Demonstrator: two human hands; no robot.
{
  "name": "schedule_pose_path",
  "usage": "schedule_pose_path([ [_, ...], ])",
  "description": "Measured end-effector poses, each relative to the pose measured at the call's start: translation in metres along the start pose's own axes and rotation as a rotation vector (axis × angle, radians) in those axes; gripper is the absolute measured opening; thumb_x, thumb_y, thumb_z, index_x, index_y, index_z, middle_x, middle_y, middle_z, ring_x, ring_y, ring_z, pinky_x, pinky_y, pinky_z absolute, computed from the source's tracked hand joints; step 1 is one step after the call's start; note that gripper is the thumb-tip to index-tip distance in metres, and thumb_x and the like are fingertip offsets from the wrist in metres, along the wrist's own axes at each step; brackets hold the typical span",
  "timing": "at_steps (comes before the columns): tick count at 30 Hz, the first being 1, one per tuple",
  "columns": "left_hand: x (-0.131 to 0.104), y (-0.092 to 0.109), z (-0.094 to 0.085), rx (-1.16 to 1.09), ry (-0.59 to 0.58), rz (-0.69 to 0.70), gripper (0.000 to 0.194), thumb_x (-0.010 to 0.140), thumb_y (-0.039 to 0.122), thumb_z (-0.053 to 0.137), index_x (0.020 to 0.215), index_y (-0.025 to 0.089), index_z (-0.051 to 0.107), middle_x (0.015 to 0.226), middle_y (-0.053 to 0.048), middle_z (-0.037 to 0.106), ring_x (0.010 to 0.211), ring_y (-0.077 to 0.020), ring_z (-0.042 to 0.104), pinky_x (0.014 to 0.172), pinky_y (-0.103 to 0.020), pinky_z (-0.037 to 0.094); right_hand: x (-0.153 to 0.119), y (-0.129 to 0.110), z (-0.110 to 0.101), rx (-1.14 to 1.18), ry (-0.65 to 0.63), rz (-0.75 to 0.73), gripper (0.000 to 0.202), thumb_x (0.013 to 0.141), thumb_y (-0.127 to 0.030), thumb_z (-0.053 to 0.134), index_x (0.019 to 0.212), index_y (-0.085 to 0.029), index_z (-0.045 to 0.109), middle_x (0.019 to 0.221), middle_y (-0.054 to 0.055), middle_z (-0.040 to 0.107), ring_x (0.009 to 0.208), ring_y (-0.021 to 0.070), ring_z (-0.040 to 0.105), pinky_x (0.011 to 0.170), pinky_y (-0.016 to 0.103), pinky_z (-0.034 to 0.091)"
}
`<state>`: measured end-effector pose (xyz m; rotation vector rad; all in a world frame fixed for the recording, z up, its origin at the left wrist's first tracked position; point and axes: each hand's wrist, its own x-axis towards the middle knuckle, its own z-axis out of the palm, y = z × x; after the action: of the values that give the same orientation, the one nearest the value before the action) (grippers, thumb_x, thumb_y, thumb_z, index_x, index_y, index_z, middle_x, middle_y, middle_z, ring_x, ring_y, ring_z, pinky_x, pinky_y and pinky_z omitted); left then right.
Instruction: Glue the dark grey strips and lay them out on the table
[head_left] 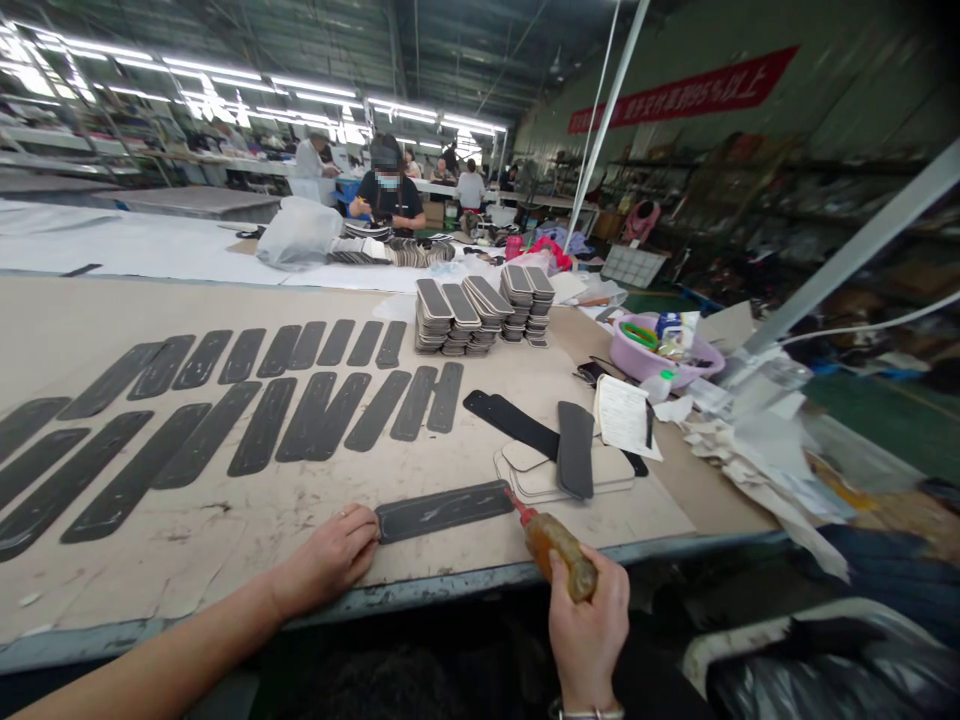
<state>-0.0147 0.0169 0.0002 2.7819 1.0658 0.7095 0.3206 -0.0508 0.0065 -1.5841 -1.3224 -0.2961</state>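
A long dark strip with rounded corners (446, 510) lies flat near the table's front edge, with shiny streaks on its face. My left hand (334, 555) has its fingers bent together at the strip's left end; whether they pinch it or press on it is hidden. In my right hand (589, 625) is a squeeze bottle of amber glue (559, 550), fingers wrapped round it. The bottle tilts, and its red nozzle (517, 502) points at the strip's right end, touching or very near it.
Similar streaked strips (322, 415) lie in rows to the left. Stacks of strips (480, 312) stand farther back. To the right are loose dark pieces (575, 450), a written paper (626, 415) and a purple basin (664, 365). A co-worker (388, 190) sits across the table.
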Motion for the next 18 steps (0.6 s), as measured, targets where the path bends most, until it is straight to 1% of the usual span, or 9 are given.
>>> schedule_pose_path([
  [2, 0.000, 0.000, 0.000, 0.010, -0.009, -0.002, 0.021, 0.090, 0.009, 0.041, 0.082, 0.014, 0.059, 0.080, -0.006, 0.058, 0.080, -0.0174, 0.053, 0.077, -0.031, 0.048, 0.000, 0.006, 0.001, -0.012, -0.004, 0.000, 0.026, 0.087, -0.036, 0.063, 0.101, -0.016, 0.055, 0.089, 0.009, 0.058, 0.084, 0.0228, 0.055, 0.077, 0.038, 0.048],
  [6, 0.001, 0.000, 0.000, 0.030, -0.007, -0.004, 0.020, 0.090, 0.009, 0.041, 0.082, 0.015, 0.059, 0.081, -0.006, 0.058, 0.080, -0.0177, 0.053, 0.076, -0.030, 0.049, -0.004, 0.007, 0.003, 0.034, -0.058, 0.026, 0.024, 0.088, -0.037, 0.061, 0.100, -0.017, 0.055, 0.087, 0.007, 0.057, 0.083, 0.0216, 0.055, 0.077, 0.036, 0.048],
  [8, 0.003, 0.001, -0.001, 0.031, -0.004, -0.006, 0.021, 0.089, 0.010, 0.041, 0.082, 0.015, 0.059, 0.081, -0.006, 0.058, 0.079, -0.0174, 0.054, 0.075, -0.029, 0.049, -0.006, 0.007, 0.001, 0.043, -0.063, 0.056, 0.026, 0.088, -0.039, 0.060, 0.101, -0.017, 0.055, 0.089, 0.008, 0.057, 0.083, 0.0218, 0.056, 0.076, 0.037, 0.048],
  [11, 0.006, 0.002, -0.004, 0.032, 0.006, 0.007, 0.021, 0.088, 0.010, 0.041, 0.081, 0.016, 0.059, 0.079, -0.006, 0.058, 0.077, -0.0173, 0.055, 0.074, -0.028, 0.050, -0.007, 0.010, -0.004, 0.018, -0.034, 0.091, 0.029, 0.087, -0.042, 0.061, 0.100, -0.017, 0.055, 0.089, 0.008, 0.058, 0.083, 0.0227, 0.056, 0.076, 0.037, 0.048],
  [14, 0.008, 0.004, -0.005, 0.031, 0.017, 0.016, 0.021, 0.088, 0.010, 0.041, 0.079, 0.016, 0.059, 0.078, -0.006, 0.058, 0.076, -0.0173, 0.056, 0.072, -0.027, 0.050, -0.009, 0.011, -0.007, 0.046, -0.071, 0.133, 0.028, 0.086, -0.043, 0.061, 0.098, -0.018, 0.057, 0.089, 0.008, 0.059, 0.083, 0.0224, 0.057, 0.077, 0.037, 0.048],
  [16, 0.008, 0.004, -0.005, 0.026, 0.009, 0.022, 0.021, 0.087, 0.010, 0.041, 0.078, 0.017, 0.058, 0.077, -0.005, 0.058, 0.075, -0.0169, 0.056, 0.071, -0.027, 0.049, -0.011, 0.011, -0.008, 0.116, -0.097, 0.193, 0.029, 0.085, -0.045, 0.062, 0.097, -0.018, 0.058, 0.089, 0.007, 0.059, 0.083, 0.0219, 0.057, 0.078, 0.036, 0.048],
  [18, 0.011, 0.002, -0.009, 0.018, -0.025, 0.014, 0.021, 0.085, 0.009, 0.041, 0.076, 0.017, 0.057, 0.075, -0.005, 0.058, 0.072, -0.0161, 0.056, 0.070, -0.026, 0.049, -0.012, 0.012, -0.009, 0.208, -0.083, 0.309, 0.032, 0.082, -0.048, 0.064, 0.095, -0.019, 0.060, 0.090, 0.005, 0.061, 0.083, 0.0211, 0.059, 0.077, 0.034, 0.049],
])
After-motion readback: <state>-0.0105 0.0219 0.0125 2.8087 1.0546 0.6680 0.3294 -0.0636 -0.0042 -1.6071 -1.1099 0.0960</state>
